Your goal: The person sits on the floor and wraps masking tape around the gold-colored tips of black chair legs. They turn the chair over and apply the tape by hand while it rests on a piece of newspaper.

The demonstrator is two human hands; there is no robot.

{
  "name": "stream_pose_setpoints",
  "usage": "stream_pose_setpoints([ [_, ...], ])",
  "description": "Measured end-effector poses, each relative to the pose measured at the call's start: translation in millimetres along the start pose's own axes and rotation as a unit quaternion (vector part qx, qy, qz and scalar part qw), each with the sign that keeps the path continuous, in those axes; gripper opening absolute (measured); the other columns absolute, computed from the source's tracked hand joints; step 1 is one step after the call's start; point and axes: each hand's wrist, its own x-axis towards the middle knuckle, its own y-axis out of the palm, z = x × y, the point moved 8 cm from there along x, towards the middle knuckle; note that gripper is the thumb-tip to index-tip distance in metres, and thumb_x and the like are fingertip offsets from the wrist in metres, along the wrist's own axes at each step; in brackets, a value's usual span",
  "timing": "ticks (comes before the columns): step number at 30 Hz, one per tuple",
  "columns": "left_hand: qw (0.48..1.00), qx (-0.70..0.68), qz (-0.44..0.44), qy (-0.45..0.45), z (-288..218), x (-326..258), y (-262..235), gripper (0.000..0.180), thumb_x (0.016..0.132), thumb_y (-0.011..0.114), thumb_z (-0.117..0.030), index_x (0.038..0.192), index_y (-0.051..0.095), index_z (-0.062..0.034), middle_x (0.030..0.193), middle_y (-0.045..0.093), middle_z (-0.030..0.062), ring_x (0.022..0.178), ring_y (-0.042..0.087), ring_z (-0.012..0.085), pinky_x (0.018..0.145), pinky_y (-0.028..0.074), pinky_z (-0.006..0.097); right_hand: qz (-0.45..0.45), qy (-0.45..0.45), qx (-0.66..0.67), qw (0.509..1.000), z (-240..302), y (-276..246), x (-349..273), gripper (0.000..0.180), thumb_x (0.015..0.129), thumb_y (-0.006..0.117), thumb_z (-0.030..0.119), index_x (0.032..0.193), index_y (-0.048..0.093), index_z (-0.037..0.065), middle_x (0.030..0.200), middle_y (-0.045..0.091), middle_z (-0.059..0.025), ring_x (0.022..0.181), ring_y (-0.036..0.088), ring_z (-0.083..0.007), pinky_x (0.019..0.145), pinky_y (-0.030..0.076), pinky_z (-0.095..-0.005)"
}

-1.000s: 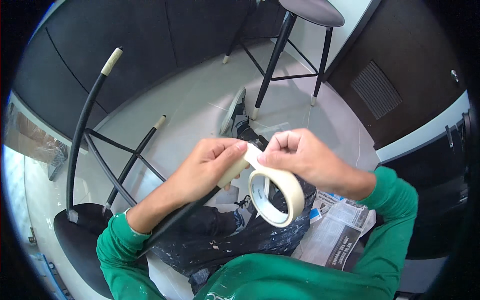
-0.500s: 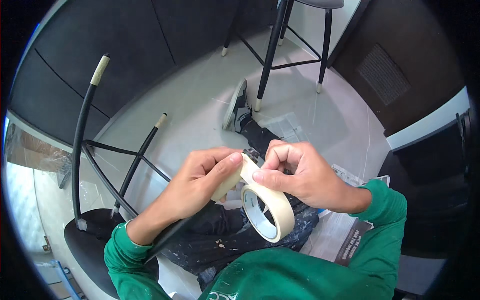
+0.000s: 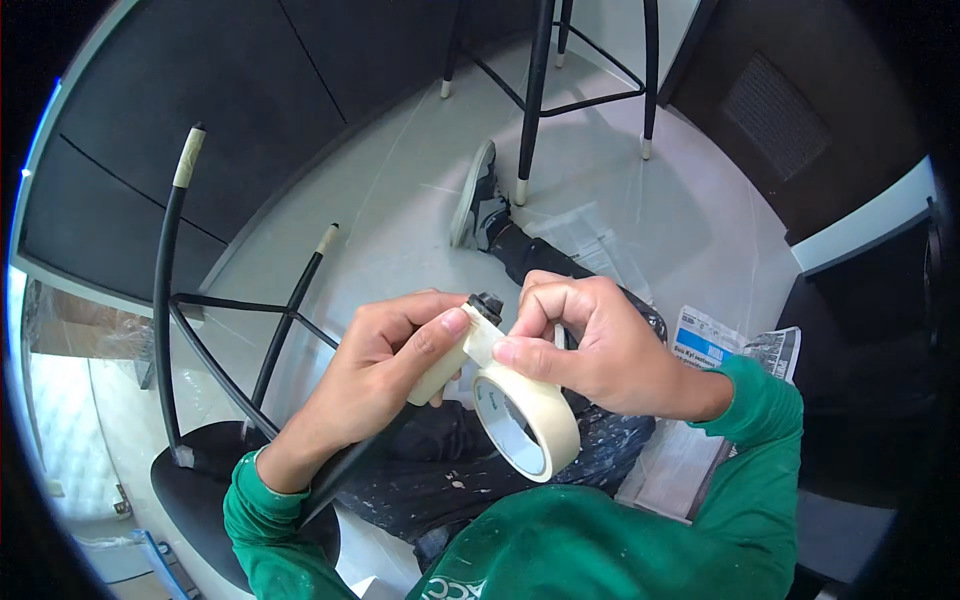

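Observation:
My left hand is closed around the end of a black stool leg, which runs down past my forearm. Cream masking tape covers that end, and a black foot cap pokes out beyond it. My right hand pinches a strip of tape between thumb and curled fingers. The strip runs to the leg end, under my left thumb. Below the right hand hangs the masking tape roll. Two other legs of the overturned stool rise at the left, their tips wrapped in tape.
The stool's black seat lies at the lower left. Another stool with pale leg tips stands beyond my shoe. Newspaper sheets lie on the floor at the right. Dark cabinet panels border the floor.
The leg end has tilted slightly, and more of its black cap shows. Both hands and the tape roll sit slightly further left. The whole view has shifted a little.

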Motion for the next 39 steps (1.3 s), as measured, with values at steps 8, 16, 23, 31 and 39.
stream_pose_setpoints([
  [8, 1.0, 0.01, 0.0, 0.009, 2, -1, -6, 0.038, 0.108, 0.054, -0.028, 0.121, 0.068, 0.0045, 0.093, 0.065, 0.0053, 0.073, 0.065, 0.0095, 0.057, 0.051, 0.023, -0.008, -0.03, -0.009, 0.999, -2, 4, 5, 0.022, 0.09, 0.076, 0.018, 0.081, 0.071, -0.001, 0.084, 0.064, -0.0063, 0.085, 0.06, -0.0136, 0.08, 0.047, -0.0303],
  [16, 0.998, 0.059, -0.023, 0.026, -5, 1, 0, 0.042, 0.108, 0.048, -0.033, 0.116, 0.066, 0.0043, 0.079, 0.065, 0.0058, 0.06, 0.061, 0.0081, 0.051, 0.045, 0.02, -0.006, -0.062, -0.004, 0.998, -9, -2, 8, 0.023, 0.089, 0.077, 0.019, 0.079, 0.07, 0.0, 0.081, 0.063, -0.0059, 0.088, 0.061, -0.015, 0.082, 0.048, -0.0323],
  [23, 0.967, 0.219, -0.049, 0.12, -22, -7, 5, 0.042, 0.096, 0.072, -0.02, 0.128, 0.065, 0.0045, 0.083, 0.061, 0.0072, 0.072, 0.058, 0.0123, 0.061, 0.045, 0.027, 0.009, -0.072, -0.005, 0.997, -16, -4, 12, 0.022, 0.089, 0.078, 0.019, 0.082, 0.067, 0.001, 0.085, 0.059, -0.0024, 0.082, 0.056, -0.0111, 0.077, 0.044, -0.0287],
  [31, 0.938, 0.308, -0.106, 0.12, -25, -12, 7, 0.04, 0.093, 0.072, -0.014, 0.128, 0.065, 0.0037, 0.078, 0.057, 0.0086, 0.067, 0.054, 0.0177, 0.061, 0.042, 0.031, 0.042, -0.037, 0.1, 0.993, -33, 7, 12, 0.02, 0.095, 0.072, 0.018, 0.092, 0.065, 0.0, 0.086, 0.059, -0.0008, 0.08, 0.057, -0.007, 0.072, 0.047, -0.0241],
  [39, 0.918, 0.335, -0.153, 0.148, -31, -11, 2, 0.037, 0.095, 0.067, -0.015, 0.126, 0.065, 0.0055, 0.081, 0.056, 0.0059, 0.071, 0.053, 0.0137, 0.063, 0.042, 0.028, 0.038, -0.02, 0.311, 0.949, -40, 33, -12, 0.028, 0.101, 0.061, 0.019, 0.121, 0.054, 0.001, 0.078, 0.06, 0.0, 0.071, 0.054, -0.003, 0.062, 0.044, -0.0226],
])
